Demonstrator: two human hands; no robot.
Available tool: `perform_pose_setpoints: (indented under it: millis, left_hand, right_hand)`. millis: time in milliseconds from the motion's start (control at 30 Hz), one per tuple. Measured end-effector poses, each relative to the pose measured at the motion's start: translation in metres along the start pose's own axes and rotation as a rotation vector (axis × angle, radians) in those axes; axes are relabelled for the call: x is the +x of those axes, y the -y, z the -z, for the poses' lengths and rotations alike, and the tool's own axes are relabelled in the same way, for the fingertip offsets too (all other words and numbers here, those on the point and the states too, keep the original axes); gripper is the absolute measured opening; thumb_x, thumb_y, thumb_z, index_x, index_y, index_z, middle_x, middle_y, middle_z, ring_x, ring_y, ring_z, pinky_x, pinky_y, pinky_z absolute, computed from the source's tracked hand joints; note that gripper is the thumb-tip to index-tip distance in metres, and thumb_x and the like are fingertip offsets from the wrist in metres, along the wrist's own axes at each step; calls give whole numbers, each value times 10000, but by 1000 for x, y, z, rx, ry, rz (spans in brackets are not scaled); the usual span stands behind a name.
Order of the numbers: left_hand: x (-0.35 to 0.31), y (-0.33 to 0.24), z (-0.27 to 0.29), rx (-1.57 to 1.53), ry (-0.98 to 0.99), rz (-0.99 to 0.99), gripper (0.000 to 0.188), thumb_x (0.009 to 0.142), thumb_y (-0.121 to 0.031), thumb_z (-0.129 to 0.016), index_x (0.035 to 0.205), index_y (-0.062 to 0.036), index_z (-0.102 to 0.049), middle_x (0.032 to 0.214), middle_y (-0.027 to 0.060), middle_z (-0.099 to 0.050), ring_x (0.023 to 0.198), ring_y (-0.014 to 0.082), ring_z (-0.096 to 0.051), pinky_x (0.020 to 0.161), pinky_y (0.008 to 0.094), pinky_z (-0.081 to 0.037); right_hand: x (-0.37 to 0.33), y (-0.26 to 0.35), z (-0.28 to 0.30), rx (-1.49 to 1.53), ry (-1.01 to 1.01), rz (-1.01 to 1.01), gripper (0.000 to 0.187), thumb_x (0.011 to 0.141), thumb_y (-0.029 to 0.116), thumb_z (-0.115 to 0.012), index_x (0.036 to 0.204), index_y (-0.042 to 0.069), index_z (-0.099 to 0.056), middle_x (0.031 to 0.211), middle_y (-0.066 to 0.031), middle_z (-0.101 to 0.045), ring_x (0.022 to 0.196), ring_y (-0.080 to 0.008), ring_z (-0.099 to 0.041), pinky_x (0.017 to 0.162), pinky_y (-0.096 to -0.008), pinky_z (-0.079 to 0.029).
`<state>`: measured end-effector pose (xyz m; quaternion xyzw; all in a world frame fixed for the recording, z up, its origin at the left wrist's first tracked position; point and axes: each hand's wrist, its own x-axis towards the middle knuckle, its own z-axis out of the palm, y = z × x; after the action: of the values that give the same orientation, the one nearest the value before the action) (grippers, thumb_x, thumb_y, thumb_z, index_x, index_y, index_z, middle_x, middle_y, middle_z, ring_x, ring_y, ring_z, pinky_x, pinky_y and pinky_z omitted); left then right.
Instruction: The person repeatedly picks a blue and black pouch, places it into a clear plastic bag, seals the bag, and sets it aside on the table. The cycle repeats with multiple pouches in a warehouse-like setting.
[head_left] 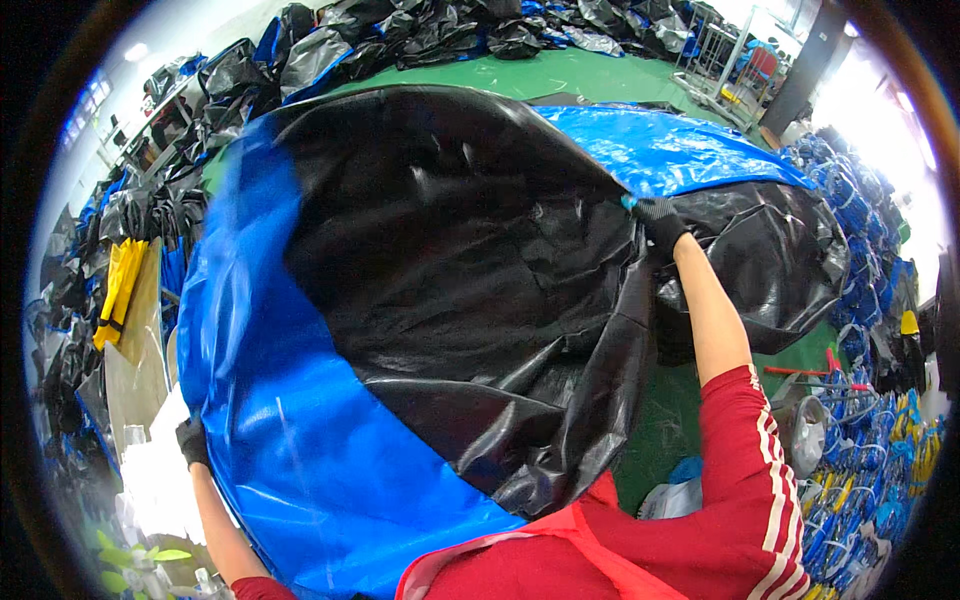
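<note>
A large round-edged blue and black tarpaulin piece [450,250] is stretched up in front of me, its black part wrinkled and its blue band [290,430] running down the left. My left hand [190,442], in a black glove, holds its left edge low down; the fingers are partly hidden. My right hand [662,225], also black-gloved, is closed on the black part's upper right edge. A small teal bit [628,201] shows at its fingertips; I cannot tell what it is. Behind the right hand lies another blue and black tarpaulin [690,150], crumpled.
Heaps of black and blue tarpaulin [420,35] line the back and left of the green floor [600,75]. A yellow folded piece [122,290] hangs at left. Bundled blue goods [850,490] are stacked at right, near a red-handled tool [800,372]. A dark pillar [805,70] stands far right.
</note>
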<state>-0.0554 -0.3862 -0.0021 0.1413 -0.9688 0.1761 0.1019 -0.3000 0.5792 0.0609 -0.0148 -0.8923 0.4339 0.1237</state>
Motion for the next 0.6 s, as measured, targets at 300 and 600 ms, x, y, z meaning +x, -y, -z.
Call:
perform_pose_setpoints:
  millis: [300,600]
  left_hand:
    - [-47,17,-111,-1845,-119,1008,397,978,-292,-461,1303,-69,-514,1184,115,-618,1104,274,-559,940,391,-473]
    - [-36,-2,-61,-1232,92,604,292,866,-280,-587,909,6,-628,819,128,-620,733,249,-567,687,392,-479]
  right_hand:
    - [-32,43,-52,-879,181,20,375,865,194,-485,1186,28,-585,1145,-281,-599,963,-424,-627,813,-501,-502]
    - [28,160,-73,-615,38,320,517,816,384,-627,1269,144,-564,1046,-235,-649,1005,-415,-608,860,-433,-490]
